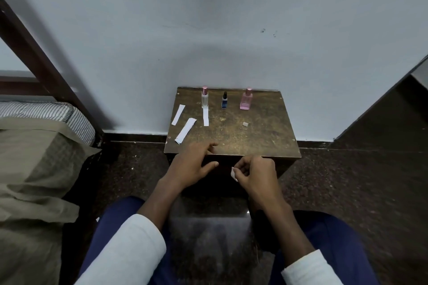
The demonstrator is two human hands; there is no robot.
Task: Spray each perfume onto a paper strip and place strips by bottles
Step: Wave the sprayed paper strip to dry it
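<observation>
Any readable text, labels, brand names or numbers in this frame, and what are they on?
None can be read.
Clear bottle, blue bottle, pink bottle: no label legible at this size.
Paper strips: they look blank.
White scrap in the right hand: nothing readable.

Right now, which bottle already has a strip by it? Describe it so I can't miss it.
Look at the small brown table against the wall, where three bottles stand in a row along the back. It is the leftmost, the clear bottle with a pink cap, and a white strip lies just in front. The blue bottle and pink bottle have none.
</observation>
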